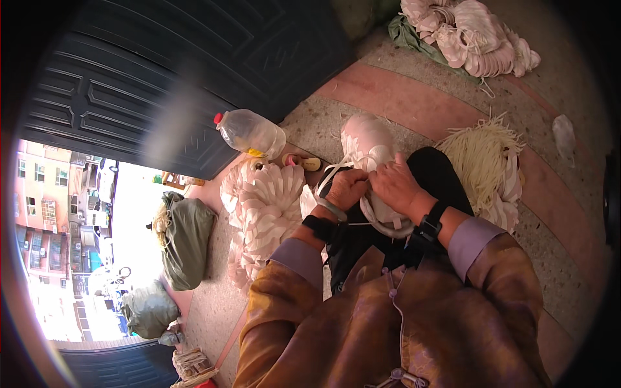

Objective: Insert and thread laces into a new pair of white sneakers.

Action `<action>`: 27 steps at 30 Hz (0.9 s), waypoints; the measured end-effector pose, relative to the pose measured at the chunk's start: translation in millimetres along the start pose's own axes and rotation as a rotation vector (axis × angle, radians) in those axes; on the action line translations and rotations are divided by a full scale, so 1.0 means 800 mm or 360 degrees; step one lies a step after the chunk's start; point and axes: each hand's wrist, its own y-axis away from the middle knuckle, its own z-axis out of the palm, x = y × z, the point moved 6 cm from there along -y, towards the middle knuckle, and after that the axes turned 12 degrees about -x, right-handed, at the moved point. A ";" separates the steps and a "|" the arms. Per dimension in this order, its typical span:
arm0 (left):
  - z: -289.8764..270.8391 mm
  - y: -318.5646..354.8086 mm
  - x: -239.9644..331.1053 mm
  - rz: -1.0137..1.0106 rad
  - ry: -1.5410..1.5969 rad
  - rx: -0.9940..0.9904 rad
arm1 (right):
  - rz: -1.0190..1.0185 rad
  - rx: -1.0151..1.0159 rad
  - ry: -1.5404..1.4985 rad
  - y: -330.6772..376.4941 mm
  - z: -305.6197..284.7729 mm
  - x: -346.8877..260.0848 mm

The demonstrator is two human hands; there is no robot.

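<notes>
In front of my lap, a pale pink stack of rounded, flat pieces (367, 137) stands between my knees, with thin white straps (337, 167) looped beside it. My left hand (347, 187) is closed at its near edge, fingers curled around something small that I cannot make out. Close beside it, my right hand (396, 186) has its fingers bent and pinched on the same pink stack. A pale curved band (388, 226) hangs below both hands over my dark trousers. To the left lies a heap of pink petal-shaped pieces (275, 200).
Cream-coloured cords (482, 152) lie in a bundle by my right knee. A clear bottle with a red cap (252, 134) stands by the dark panelled door (187, 77). Farther off are another pink heap (479, 39), a green sack (187, 242) and a crumpled clear bag (563, 139).
</notes>
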 end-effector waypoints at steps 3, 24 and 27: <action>-0.002 -0.003 0.003 0.0087 -0.0069 -0.0038 | 0.0009 0.0008 0.0021 -0.005 0.007 -0.008; 0.013 -0.009 -0.018 0.0034 -0.0128 0.0069 | 0.0035 0.0093 -0.0506 0.007 0.011 0.009; 0.018 0.000 -0.007 -0.0077 -0.0273 0.0175 | -0.0141 -0.0217 -0.0652 0.052 0.004 0.024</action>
